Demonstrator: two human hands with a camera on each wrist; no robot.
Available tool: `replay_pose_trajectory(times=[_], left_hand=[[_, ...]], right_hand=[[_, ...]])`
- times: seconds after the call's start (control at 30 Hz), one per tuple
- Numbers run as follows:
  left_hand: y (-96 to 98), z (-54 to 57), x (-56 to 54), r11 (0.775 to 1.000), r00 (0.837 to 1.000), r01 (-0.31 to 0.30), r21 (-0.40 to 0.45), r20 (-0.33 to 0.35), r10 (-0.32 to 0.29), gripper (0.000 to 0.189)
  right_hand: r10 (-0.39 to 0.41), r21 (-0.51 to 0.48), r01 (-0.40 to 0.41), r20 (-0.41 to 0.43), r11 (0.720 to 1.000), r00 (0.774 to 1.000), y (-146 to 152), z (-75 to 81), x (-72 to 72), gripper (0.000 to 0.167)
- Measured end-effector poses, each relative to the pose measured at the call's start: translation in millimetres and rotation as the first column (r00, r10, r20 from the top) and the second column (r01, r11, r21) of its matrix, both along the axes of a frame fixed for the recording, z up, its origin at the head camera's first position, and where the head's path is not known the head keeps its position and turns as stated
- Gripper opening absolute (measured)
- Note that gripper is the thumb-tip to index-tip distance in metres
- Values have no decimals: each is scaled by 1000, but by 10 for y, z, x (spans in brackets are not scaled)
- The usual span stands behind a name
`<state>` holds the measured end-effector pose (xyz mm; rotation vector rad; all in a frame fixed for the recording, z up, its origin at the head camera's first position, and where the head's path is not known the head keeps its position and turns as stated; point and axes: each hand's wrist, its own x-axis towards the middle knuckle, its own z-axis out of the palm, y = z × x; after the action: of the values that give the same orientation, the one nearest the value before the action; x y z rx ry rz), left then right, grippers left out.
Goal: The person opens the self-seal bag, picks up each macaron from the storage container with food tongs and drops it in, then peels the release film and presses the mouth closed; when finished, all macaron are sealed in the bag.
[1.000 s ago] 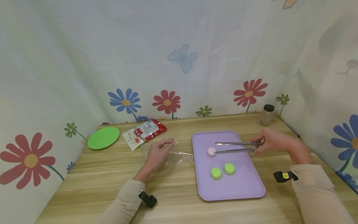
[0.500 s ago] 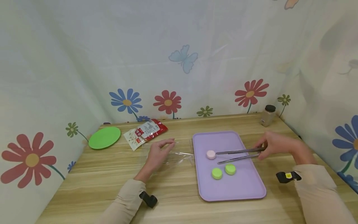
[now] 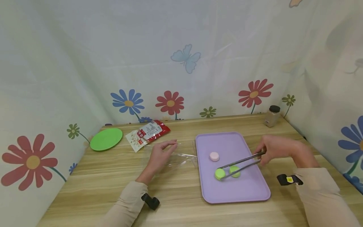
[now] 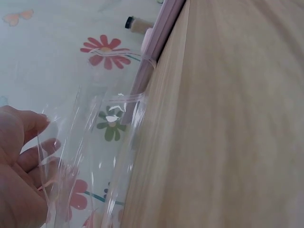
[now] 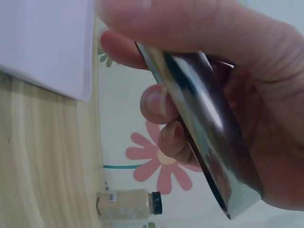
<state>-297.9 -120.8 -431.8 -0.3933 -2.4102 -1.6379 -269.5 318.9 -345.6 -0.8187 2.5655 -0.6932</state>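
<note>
My right hand [image 3: 276, 148] grips metal tongs [image 5: 204, 114] by the handle end, fingers wrapped round them. In the head view the tong tips straddle the left green macaron [image 3: 219, 173] on the purple tray [image 3: 238, 192]. A second green macaron [image 3: 234, 169] lies right beside it, partly behind the lower tong arm. Further back on the tray sits a pink macaron [image 3: 214, 156]. My left hand [image 3: 160, 156] pinches the edge of a clear plastic bag [image 4: 107, 123] between thumb and fingers. The bag extends towards the tray's left side.
A red and white printed packet [image 3: 147, 135] lies behind the left hand. The green plate [image 3: 106, 139] stands at the back left of the wooden table [image 3: 113, 170]. At the back right is a jar with a black lid [image 3: 272, 116]. A flowered curtain closes off the back and sides.
The tongs have moved from beside the pink macaron towards the front, and their tips are now round the left green macaron. The left hand and the bag have stayed put.
</note>
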Motion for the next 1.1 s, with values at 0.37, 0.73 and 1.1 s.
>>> replay_pose_trajectory(times=[0.37, 0.73, 1.1], left_hand=[[-177, 121, -52, 996, 997, 77, -39, 17, -76, 23], [-202, 152, -76, 989, 987, 148, -20, 62, -147, 22], [-250, 175, -102, 987, 984, 160, 28, 78, -162, 26]], right_hand=[[-79, -21, 76, -212, 997, 974, -511, -72, -165, 42], [36, -21, -42, -225, 999, 974, -1360, -174, -324, 28], [138, 72, -119, -415, 990, 899, -2010, -248, -337, 34]])
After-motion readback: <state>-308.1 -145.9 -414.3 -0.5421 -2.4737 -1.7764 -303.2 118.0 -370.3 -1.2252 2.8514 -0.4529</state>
